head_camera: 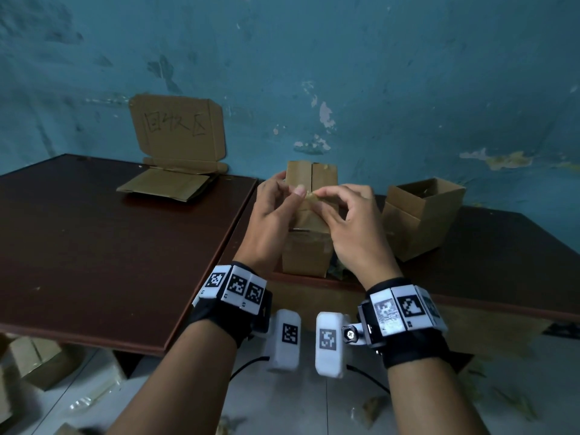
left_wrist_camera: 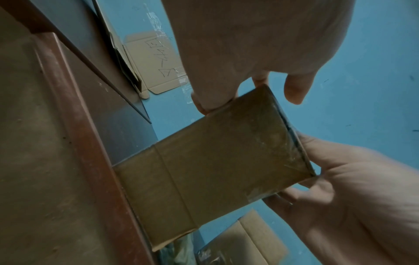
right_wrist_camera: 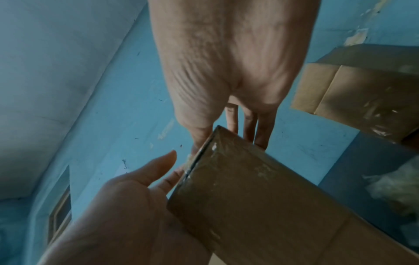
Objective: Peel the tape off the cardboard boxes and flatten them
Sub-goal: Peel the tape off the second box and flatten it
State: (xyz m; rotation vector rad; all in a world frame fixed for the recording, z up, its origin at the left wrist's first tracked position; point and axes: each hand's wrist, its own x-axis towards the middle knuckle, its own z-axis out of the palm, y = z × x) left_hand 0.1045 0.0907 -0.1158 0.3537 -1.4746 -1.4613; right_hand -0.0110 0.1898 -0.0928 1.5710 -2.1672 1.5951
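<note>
A tall cardboard box (head_camera: 309, 249) stands upright at the near edge of the right table (head_camera: 496, 265), with glossy tape over its upper end (right_wrist_camera: 229, 161). My left hand (head_camera: 296, 191) grips the box's upper left, its thumb (left_wrist_camera: 205, 102) pressing the front face and its fingers behind. My right hand (head_camera: 317, 196) pinches a crumpled bit of tape (head_camera: 310, 194) at the box's top edge between thumb and index finger; its other fingers (right_wrist_camera: 249, 125) reach behind the box. The box's top face is hidden by both hands.
An open cardboard box (head_camera: 423, 215) stands to the right. Flattened cardboard (head_camera: 166, 183) lies at the back of the left table (head_camera: 110, 246), under a cardboard sign (head_camera: 179, 130) leaning on the blue wall. Tape scraps (head_camera: 337, 271) lie beside the box. Several boxes (head_camera: 34, 362) sit on the floor.
</note>
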